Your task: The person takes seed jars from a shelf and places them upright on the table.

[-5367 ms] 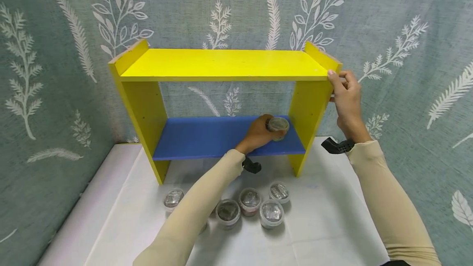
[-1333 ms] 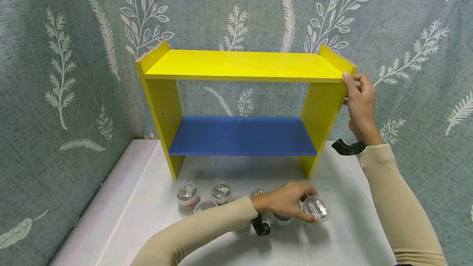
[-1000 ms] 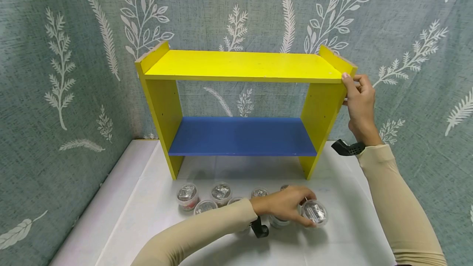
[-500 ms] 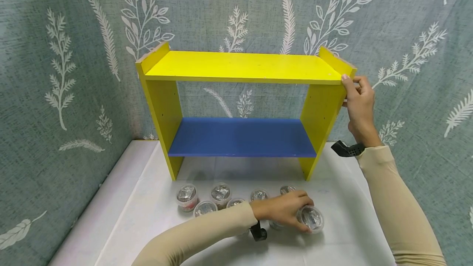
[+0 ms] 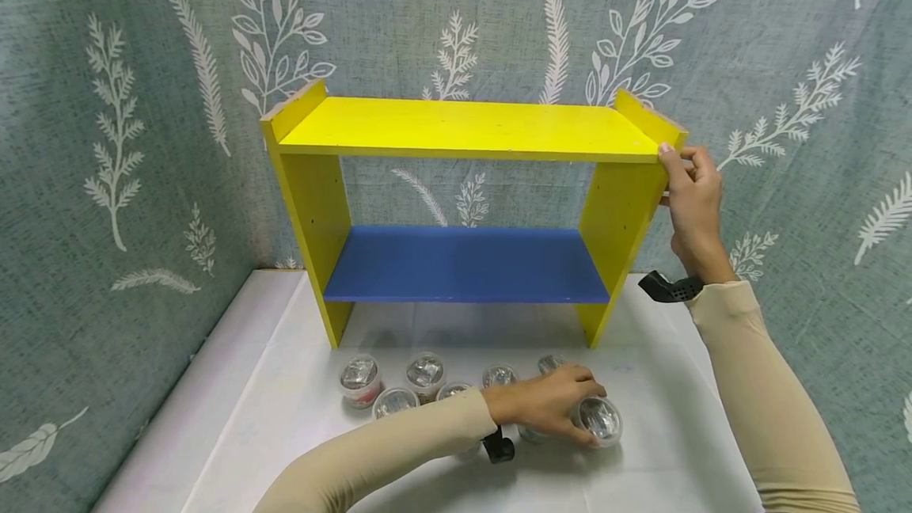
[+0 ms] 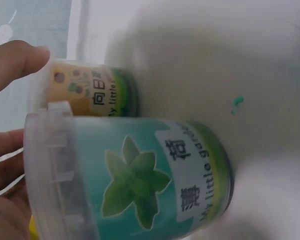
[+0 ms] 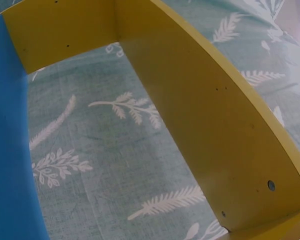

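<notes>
With thumb and fingers, my left hand (image 5: 549, 402) grips a clear-lidded plastic tub (image 5: 600, 420) at the right end of a group of similar tubs. Its orange label shows in the left wrist view, where the tub (image 6: 85, 87) stands behind a nearer tub with a teal leaf label (image 6: 140, 175). My right hand (image 5: 694, 200) holds the upper right corner of a yellow shelf unit (image 5: 463, 129), thumb on the front edge and fingers around the side. That hand is out of sight in the right wrist view, which shows the yellow side panels (image 7: 205, 100) and the blue board (image 7: 10, 135).
Several other lidded tubs (image 5: 359, 378) stand on the white tabletop (image 5: 249, 418) in front of the unit, some partly hidden by the left forearm. A blue lower board (image 5: 463, 264) spans the unit. Leaf-patterned cloth (image 5: 171, 141) hangs behind and at the sides.
Earliest, my left hand held a tub at the blue board; it then came down to the tabletop tubs. Over the last second it has shifted slightly nearer with its tub. My right hand keeps its hold.
</notes>
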### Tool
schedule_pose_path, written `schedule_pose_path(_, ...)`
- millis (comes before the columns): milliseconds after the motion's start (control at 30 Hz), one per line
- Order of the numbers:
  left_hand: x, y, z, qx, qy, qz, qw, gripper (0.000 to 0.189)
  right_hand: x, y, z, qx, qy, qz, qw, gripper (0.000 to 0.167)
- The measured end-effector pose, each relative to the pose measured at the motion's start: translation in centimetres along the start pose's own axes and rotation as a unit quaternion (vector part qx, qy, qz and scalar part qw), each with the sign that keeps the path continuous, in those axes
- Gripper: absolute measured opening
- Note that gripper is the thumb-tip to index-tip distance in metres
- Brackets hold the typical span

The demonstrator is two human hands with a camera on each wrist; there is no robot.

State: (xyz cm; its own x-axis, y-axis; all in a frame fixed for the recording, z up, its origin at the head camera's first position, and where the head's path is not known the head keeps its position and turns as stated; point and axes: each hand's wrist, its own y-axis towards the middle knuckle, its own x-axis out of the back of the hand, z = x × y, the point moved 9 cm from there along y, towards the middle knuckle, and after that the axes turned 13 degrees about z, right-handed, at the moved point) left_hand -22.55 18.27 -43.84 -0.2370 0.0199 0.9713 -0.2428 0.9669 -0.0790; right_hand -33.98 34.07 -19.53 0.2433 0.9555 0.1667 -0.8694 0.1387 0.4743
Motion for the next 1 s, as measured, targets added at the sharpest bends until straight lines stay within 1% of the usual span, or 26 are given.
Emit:
schedule_pose_path(100,0.2,-0.1,0.1,0.007,0.024,-0.001,0.9997,0.07,0.0,0.1,0.0,0.001,0.004,0.001,1.0,0.028)
schedule_pose_path(167,0.4,-0.2,0.1,0.008,0.027,-0.003,0.9996,0.068,-0.1,0.2,0.0,0.001,0.006,0.005,1.0,0.028)
schedule_pose_path(333,0.4,-0.3,0.3,0.003,0.017,-0.008,0.9998,0.063,-0.3,0.3,-0.1,0.002,0.01,0.012,0.9999,0.028)
schedule_pose_path(467,0.4,-0.4,0.4,-0.004,0.02,-0.01,0.9997,0.063,-0.5,0.4,0.0,0.006,0.007,0.014,0.9999,0.028)
schedule_pose_path(567,0.8,-0.5,0.5,-0.009,0.018,-0.014,0.9997,0.062,-0.6,0.5,0.0,0.009,0.011,0.016,0.9998,0.028)
schedule_pose_path(667,1.4,-0.9,0.7,-0.006,0.008,-0.022,0.9997,0.058,-0.7,0.5,-0.1,0.009,0.012,0.017,0.9997,0.028)
schedule_pose_path(833,2.8,-2.3,1.7,-0.007,-0.042,-0.04,0.9983,0.046,-0.5,0.5,-0.1,0.005,0.011,0.012,0.9998,0.029)
schedule_pose_path(933,4.1,-3.6,2.4,-0.012,-0.077,-0.054,0.9955,0.038,-0.2,0.5,0.1,0.004,0.006,0.009,0.9999,0.029)
schedule_pose_path(1000,5.0,-4.5,3.0,-0.008,-0.087,-0.063,0.9941,0.034,-0.1,0.6,0.2,0.003,-0.001,0.008,1.0,0.029)
